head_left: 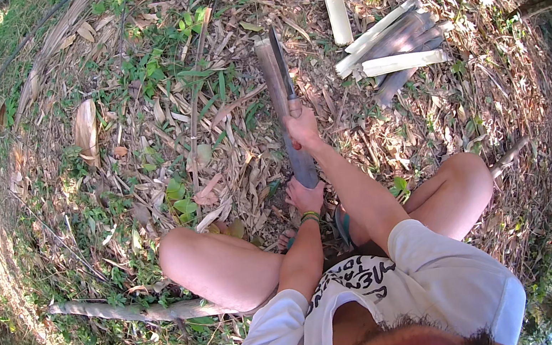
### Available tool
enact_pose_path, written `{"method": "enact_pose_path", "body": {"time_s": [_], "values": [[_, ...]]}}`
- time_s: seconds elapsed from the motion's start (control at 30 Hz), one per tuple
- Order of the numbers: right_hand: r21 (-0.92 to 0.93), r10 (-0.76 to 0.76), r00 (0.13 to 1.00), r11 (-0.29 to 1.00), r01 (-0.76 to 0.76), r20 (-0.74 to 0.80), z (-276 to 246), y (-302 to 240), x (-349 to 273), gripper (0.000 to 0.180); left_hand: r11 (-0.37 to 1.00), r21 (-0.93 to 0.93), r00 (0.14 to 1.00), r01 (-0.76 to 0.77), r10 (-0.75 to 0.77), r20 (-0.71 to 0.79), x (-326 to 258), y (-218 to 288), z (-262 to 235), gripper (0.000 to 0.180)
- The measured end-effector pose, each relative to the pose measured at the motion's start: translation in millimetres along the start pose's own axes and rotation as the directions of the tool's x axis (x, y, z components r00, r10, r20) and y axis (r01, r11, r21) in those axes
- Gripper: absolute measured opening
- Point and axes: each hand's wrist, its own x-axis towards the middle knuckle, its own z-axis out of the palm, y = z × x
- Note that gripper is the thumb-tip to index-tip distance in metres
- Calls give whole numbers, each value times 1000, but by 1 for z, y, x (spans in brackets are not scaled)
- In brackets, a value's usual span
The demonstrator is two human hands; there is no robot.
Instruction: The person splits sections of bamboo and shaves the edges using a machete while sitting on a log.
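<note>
While the right hand (302,127) closes around a knife handle, the left hand (306,195) grips the near end of a split bamboo length.

Fingers of both hands are wrapped shut: the right on the long dark-bladed chopping knife (283,70), the left on the grey, weathered bamboo stave (284,110). Stave and blade lie side by side, their long axes running from the near hand away to the far ground. Pale cut bamboo strips (392,46) lie piled far right, well apart, on dry leaf litter (144,157).

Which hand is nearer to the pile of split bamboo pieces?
Right. The right hand, gripping the knife handle, is nearer the pile; the left hand holds the bamboo strip's lower end, farther away.
</note>
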Motion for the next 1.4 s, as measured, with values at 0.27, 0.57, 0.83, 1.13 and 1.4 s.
{"method": "enact_pose_path", "body": {"time_s": [0.27,0.57,0.83,1.13,1.4], "values": [[-216,-294,928,945,247,-227,-63,13,-24,43,998,-52,999,-34,36,30,16,-10,-33,79],[-233,-729,676,642,730,110,-93,-95,23,49,632,513,799,-581,563,213,121,49,-288,78],[-31,-532,561,707,706,634,-63,-159,-55,84,-53,724,554,-688,606,571,87,195,-524,69],[220,-590,656,798,561,470,-24,-121,-90,80,-346,855,-144,-387,938,315,74,290,-546,78],[233,-483,852,869,437,203,-14,-64,-42,81,915,-68,894,-399,371,-249,47,104,-209,113]]}}
